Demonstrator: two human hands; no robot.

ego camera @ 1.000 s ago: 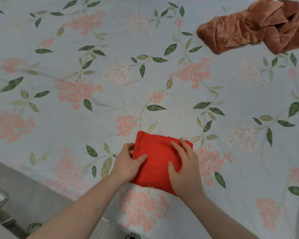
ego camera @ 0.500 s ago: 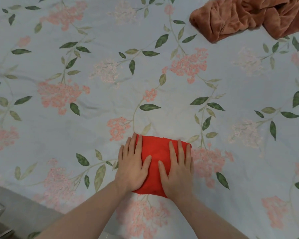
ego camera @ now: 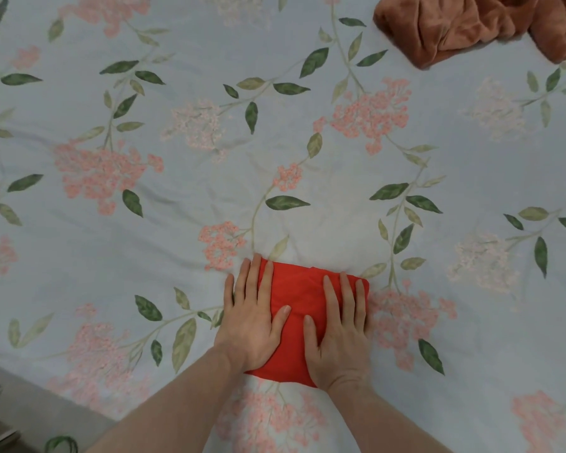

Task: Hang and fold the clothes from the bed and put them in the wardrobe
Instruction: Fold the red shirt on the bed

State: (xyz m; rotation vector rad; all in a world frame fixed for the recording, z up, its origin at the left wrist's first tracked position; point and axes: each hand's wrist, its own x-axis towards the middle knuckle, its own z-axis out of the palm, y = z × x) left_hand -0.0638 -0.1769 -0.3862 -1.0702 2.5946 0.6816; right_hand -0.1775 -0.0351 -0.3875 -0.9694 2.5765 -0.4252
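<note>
Pressing down flat is what's being done here: a small folded red garment [ego camera: 299, 308] is pinned against the bed [ego camera: 209, 197] by 2 bare hands laid side by side on top of it. The left hand [ego camera: 254, 317] is spread palm down over the left part of the cloth, fingers straight and pointed away from the body, with its outer fingers reaching past the fabric's edge onto the sheet. The right hand [ego camera: 339, 328] is laid the same way over the right part, fingers straight and close together, thumb angled in toward the other thumb. Nothing is gripped or pinched by either hand; both are simply flattened out on the fabric. A strip of red can be seen between the 2 thumbs, and the far edge and near corner of the bundle are left uncovered.

The garment is placed near the front edge of the bed, on a pale blue sheet printed with pink flower clusters and green leaves. Well apart from it, up in the far right corner, a crumpled rust-brown velvety garment [ego camera: 477, 24] is left in a heap, partly cut off by the frame.
</note>
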